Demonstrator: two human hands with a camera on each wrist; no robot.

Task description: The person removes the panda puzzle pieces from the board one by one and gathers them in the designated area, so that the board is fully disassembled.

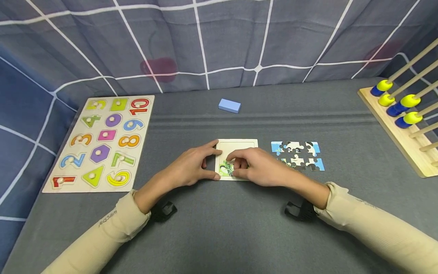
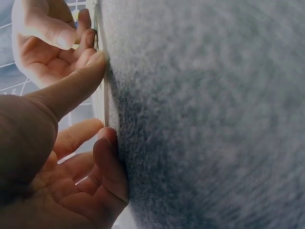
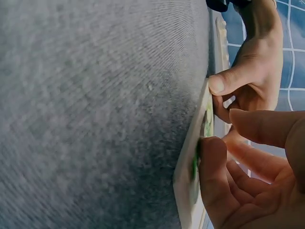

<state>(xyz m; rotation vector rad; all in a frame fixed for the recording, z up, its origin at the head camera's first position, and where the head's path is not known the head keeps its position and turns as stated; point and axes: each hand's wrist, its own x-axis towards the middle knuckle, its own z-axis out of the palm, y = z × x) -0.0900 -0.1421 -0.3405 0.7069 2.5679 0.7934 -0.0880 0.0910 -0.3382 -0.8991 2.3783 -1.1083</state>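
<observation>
A small white puzzle board (image 1: 236,146) lies on the grey table, with a green printed piece (image 1: 226,169) in its lower left part. My left hand (image 1: 188,163) grips the board's left side, its thumb at the near corner and its index finger at the far one. Over the board, my right hand (image 1: 265,165) has loosely curled fingers. The right thumb (image 3: 214,181) rests at the green print, while the index finger (image 3: 267,126) is raised, with a gap between their tips. My right hand hides part of the board.
Right of the board lie several jigsaw pieces (image 1: 297,147) with panda print. A blue block (image 1: 229,105) sits further back. At the left is a number-and-shape peg board (image 1: 137,173); at the right stands a wooden bead rack (image 1: 393,131). Checked cloth (image 1: 226,45) hangs behind.
</observation>
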